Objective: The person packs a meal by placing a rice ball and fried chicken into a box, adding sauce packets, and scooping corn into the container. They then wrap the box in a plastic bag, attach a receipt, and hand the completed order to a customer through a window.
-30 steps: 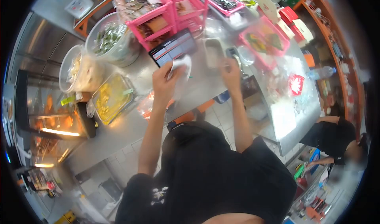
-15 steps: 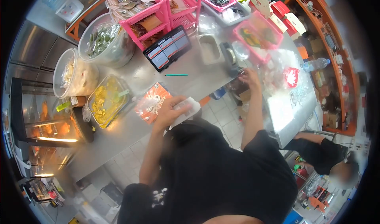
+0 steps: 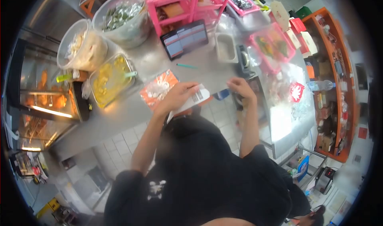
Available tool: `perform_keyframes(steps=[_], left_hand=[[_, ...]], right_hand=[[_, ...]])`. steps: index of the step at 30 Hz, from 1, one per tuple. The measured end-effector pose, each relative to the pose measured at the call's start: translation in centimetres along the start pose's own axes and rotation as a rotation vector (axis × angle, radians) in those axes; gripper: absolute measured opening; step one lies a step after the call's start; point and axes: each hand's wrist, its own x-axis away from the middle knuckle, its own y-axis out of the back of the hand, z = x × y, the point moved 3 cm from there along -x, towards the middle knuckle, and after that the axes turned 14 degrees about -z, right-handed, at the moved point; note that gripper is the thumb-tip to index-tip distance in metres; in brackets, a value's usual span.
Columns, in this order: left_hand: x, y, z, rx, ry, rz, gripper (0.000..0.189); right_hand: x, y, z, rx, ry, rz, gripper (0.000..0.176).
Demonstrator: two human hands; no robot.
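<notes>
Paper slip [image 3: 198, 97] was held in the left hand [image 3: 178, 96] near the counter's edge

White, with dark print on its face, it lay in a narrow pinch between thumb and fingers, in front of the person's dark shirt [image 3: 215, 166]. The right hand [image 3: 242, 88] hung near the black device [image 3: 242, 61], its fingers curled; whether they held anything could not be told.

Just beside the left hand, an orange-and-white packet [image 3: 158, 87] lay on the metal counter [image 3: 131, 114]. Beyond it were a teal pen [image 3: 186, 66] and a tablet [image 3: 184, 39], propped at a tilt before a pink rack [image 3: 171, 2]. A metal container [image 3: 226, 47] sat between the tablet and the black device, with a pink basket [image 3: 273, 46] farther right.

Toward the left stood a tray of yellow food [image 3: 111, 81] and two clear tubs, one with pale contents [image 3: 89, 52], the other with green and silvery contents [image 3: 123, 20].
</notes>
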Motion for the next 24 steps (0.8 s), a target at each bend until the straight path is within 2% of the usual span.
perform_keyframes(steps=[1,3,4,6,7,9,11,13,14,16,17,18,19,21,23,24], left_hand=[[-0.4,0.1,-0.1,0.013,0.000,0.070,0.033],[-0.3,0.0,2.0,0.020,0.052,0.093,0.035],[-0.1,0.0,1.8,0.013,0.073,0.089,0.035],[0.3,0.4,1.9,0.004,0.054,0.068,0.039],[0.7,0.5,1.8,0.005,0.055,0.055,0.039],[1.6,1.0,1.0,-0.138,-0.161,-0.077,0.041],[2.1,2.0,2.6,-0.181,-0.140,-0.088,0.042],[3.9,2.5,3.1,-0.353,0.037,0.054,0.042],[5.0,3.5,4.1,-0.445,-0.072,-0.051,0.039],[6.5,7.0,7.6,-0.409,-0.043,-0.087,0.038],[7.2,8.9,9.4,-0.377,-0.020,-0.105,0.037],[7.8,11.2,11.3,-0.338,0.062,-0.148,0.036],[8.1,13.2,12.8,-0.297,0.144,-0.189,0.035],[8.5,15.8,13.8,-0.278,0.178,-0.215,0.033],[8.2,16.9,15.8,-0.257,0.211,-0.237,0.032],[7.5,17.0,17.7,-0.180,0.161,-0.245,0.030]], right_hand=[[1.5,-1.8,4.7,-0.306,0.051,0.066,0.020],[3.4,-3.9,11.1,-0.486,0.296,0.283,0.019],[3.8,-4.8,13.0,-0.488,0.290,0.294,0.019],[4.3,-6.6,15.6,-0.087,0.480,0.382,0.024],[4.3,-7.2,15.8,-0.087,0.486,0.394,0.024],[4.0,-8.1,15.5,0.293,0.441,0.181,0.026],[4.5,-9.0,14.7,0.273,0.454,0.223,0.027],[4.1,-9.8,13.4,0.250,0.459,0.267,0.028],[3.6,-10.2,12.4,0.296,0.412,0.264,0.027],[2.0,-10.9,9.7,0.340,0.375,0.265,0.027],[0.5,-11.1,8.1,0.365,0.379,0.177,0.025],[-0.8,-11.3,7.2,0.387,0.381,0.086,0.024],[-1.7,-11.7,7.2,0.382,0.386,0.086,0.024],[-3.2,-12.4,7.5,0.366,0.459,-0.022,0.021],[-5.1,-14.2,6.7,0.328,0.453,-0.013,0.021],[-5.9,-15.2,6.2,0.295,0.451,-0.011,0.022]])
